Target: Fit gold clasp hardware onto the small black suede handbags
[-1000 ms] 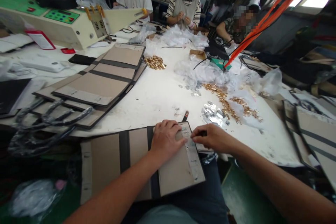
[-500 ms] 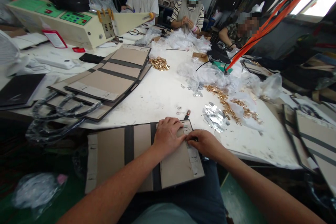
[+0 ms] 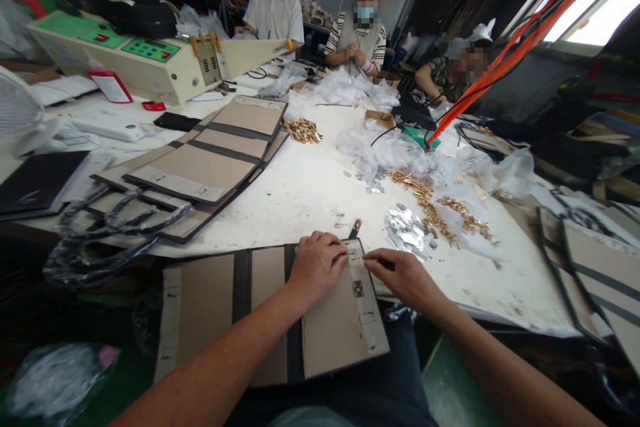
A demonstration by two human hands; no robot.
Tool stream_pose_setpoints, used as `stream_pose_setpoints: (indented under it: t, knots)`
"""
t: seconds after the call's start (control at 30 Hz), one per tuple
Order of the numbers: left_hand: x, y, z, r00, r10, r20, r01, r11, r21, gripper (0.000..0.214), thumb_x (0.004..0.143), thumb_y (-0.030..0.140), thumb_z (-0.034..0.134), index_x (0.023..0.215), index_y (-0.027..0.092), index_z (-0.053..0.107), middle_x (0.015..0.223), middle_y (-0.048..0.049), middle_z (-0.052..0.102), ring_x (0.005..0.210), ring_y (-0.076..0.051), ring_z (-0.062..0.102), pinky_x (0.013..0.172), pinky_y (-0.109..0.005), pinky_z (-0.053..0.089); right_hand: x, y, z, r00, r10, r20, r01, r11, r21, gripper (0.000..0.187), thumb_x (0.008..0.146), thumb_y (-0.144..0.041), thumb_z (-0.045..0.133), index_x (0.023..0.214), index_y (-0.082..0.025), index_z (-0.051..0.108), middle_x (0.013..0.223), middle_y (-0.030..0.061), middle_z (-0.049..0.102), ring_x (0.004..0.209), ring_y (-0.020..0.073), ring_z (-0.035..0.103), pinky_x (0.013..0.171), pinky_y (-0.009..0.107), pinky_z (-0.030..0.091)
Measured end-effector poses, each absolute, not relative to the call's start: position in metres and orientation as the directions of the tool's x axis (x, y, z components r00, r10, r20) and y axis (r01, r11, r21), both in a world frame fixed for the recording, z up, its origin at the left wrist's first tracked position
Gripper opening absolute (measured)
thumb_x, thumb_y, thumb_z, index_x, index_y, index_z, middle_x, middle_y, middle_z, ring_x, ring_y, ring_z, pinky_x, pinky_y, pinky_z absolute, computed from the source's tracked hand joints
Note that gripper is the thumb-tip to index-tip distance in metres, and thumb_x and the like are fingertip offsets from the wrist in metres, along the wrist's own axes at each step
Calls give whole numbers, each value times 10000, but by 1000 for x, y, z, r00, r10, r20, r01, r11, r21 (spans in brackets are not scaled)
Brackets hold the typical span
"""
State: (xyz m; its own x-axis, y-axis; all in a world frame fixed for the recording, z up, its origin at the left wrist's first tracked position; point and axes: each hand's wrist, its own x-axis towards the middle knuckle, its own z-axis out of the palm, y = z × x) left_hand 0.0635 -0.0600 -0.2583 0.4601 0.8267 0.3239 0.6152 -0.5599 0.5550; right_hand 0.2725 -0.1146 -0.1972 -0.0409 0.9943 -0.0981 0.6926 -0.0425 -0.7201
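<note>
A beige bag panel [image 3: 333,340] with dark fold bands lies across my lap and against the table edge. My left hand [image 3: 319,263] rests on its right section, palm down, fingers laid over the board. At the panel's upper right edge is my right hand [image 3: 395,273], thumb and forefinger drawn together; whatever they may hold is too small to make out. A small metal plate [image 3: 357,289] sits on the pale strip beside that edge. Just above the panel's top edge, a small dark tab with a metal fitting [image 3: 356,227] sticks up.
Silver plates [image 3: 407,230] and gold metal fittings [image 3: 425,203] lie in heaps at right. Similar panels [image 3: 200,167] are stacked at left beside wrapped handles [image 3: 120,217]. A cream machine [image 3: 165,77] stands at back left. Several people are across the table; an orange strap [image 3: 480,90] hangs down.
My right hand has drawn back slightly to the right, uncovering the small metal plate on the strip. My left hand stays on the panel. The view has tilted up a little.
</note>
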Motion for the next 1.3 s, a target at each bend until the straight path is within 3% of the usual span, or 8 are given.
stream_pose_setpoints:
  t: [0.07,0.17,0.27,0.37,0.53,0.77,0.97,1.3]
  knots:
    - [64,-56,-257,463,829,312,617,-555,558,121,946,296,694,1013,298,796,1091,-9,739,1071,-243,597,867,-438,437,271,-107,-184,145,989,34,556,-53,-829,255,936,-454,672,855,-228,757,656,-6,670,626,178,619,628,302,486]
    - [65,-53,-257,463,835,297,620,-545,565,98,933,283,714,972,304,801,1072,-3,743,1050,-234,601,858,-434,434,262,-87,-175,372,895,246,178,191,-965,370,929,-473,690,679,-218,598,538,-51,498,478,123,487,503,273,428]
    - [66,-52,-257,457,838,297,624,-540,564,99,932,289,721,988,308,801,1080,-7,745,1057,-238,600,875,-438,431,249,-61,-181,469,839,275,-169,391,-905,428,920,-426,699,622,-214,477,539,-75,408,426,89,425,427,243,385]
    - [67,-52,-259,445,847,292,630,-527,570,105,926,287,733,1003,316,799,1085,-5,749,1063,-239,604,886,-444,427,241,-42,-196,484,845,229,-281,397,-874,405,915,-388,693,625,-210,473,522,-84,382,392,77,386,380,227,345]
    - [70,-50,-260,436,862,261,635,-499,589,99,914,291,749,988,329,802,1087,7,751,1072,-236,611,897,-456,434,237,-39,-213,448,858,249,-246,387,-889,412,964,-382,628,634,-224,437,530,-90,350,390,77,351,383,224,331]
    - [66,-47,-260,444,859,253,616,-498,610,140,936,244,676,986,310,790,1123,-5,738,1091,-239,616,936,-433,461,217,-57,-211,79,917,392,211,369,-905,478,978,-443,624,576,-214,505,561,-19,528,530,123,477,537,278,402]
    - [63,-37,-241,409,908,89,804,-405,436,297,961,470,608,1078,234,745,1085,-97,736,1060,-302,648,887,-430,483,218,-63,-216,185,953,242,115,223,-968,480,978,-529,612,622,-215,541,544,-25,553,510,127,494,537,276,417]
    - [77,10,-224,467,832,-299,854,-336,398,450,849,625,602,714,226,760,779,-94,764,769,-268,709,648,-325,466,223,-49,-209,198,929,313,12,317,-948,481,951,-500,636,573,-239,493,475,-50,438,416,118,412,437,282,333]
